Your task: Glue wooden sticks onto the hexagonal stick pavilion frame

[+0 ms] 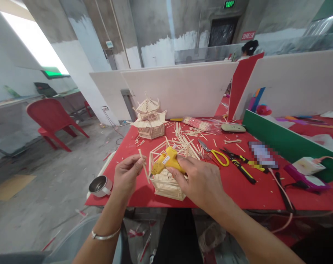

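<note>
My left hand (129, 171) pinches a thin wooden stick (144, 166) held nearly upright, left of a small open frame of sticks (170, 189). A yellow glue gun (169, 160) is gripped in my right hand (202, 179), its nozzle end pointing left toward the stick. The glue gun covers part of the stick frame, which stands on the red table (139, 194) near its front edge. Behind it sits a tiered pagoda model (148, 119) made of similar sticks. Loose sticks (187, 141) lie scattered beyond the frame.
Right of the frame lie yellow-handled scissors (220, 157), pliers (240, 168) and a phone (262, 154). A metal mug (100, 186) stands at the front left edge. A green divider (290, 146) borders the right. At the back are a glasses case (233, 127) and a bagged stick bundle (198, 124).
</note>
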The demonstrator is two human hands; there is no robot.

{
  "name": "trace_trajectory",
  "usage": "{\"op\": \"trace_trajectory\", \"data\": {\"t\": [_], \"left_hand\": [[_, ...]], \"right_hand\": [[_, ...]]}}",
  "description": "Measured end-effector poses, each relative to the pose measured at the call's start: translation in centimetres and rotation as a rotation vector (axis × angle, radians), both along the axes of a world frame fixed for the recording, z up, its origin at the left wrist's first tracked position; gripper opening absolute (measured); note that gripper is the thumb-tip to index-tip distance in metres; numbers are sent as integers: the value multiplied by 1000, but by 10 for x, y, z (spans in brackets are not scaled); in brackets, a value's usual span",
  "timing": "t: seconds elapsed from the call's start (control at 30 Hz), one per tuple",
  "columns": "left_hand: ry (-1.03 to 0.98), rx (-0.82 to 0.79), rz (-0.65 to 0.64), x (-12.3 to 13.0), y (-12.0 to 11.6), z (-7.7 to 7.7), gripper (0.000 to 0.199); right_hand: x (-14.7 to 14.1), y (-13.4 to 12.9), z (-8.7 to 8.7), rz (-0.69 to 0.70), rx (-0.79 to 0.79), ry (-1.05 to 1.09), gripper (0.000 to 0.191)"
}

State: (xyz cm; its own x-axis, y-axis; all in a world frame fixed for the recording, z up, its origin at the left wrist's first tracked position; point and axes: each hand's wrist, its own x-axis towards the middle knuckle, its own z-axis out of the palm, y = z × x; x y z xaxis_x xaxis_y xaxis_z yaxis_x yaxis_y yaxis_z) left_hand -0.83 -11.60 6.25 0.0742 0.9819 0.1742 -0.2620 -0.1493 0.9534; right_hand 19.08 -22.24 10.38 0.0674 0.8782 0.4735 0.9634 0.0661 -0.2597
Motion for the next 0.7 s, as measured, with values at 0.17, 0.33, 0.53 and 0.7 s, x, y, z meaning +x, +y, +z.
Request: {"op": "trace_trajectory", "data": {"t": [0.17,0.33,0.53,0.7], "left_hand": [[-14,-17,3,2,1,2,26],[-23,-27,4,2,2,2,25],[-6,-10,19,1,0,2,25],[16,4,15,1,1,5,26]], "right_hand": [[-2,0,0,25,23,13,38],[-2,0,-3,24,48,17,37],[-4,0,-3,11,37,30,39],[-4,0,-3,19,32,29,38]]}}
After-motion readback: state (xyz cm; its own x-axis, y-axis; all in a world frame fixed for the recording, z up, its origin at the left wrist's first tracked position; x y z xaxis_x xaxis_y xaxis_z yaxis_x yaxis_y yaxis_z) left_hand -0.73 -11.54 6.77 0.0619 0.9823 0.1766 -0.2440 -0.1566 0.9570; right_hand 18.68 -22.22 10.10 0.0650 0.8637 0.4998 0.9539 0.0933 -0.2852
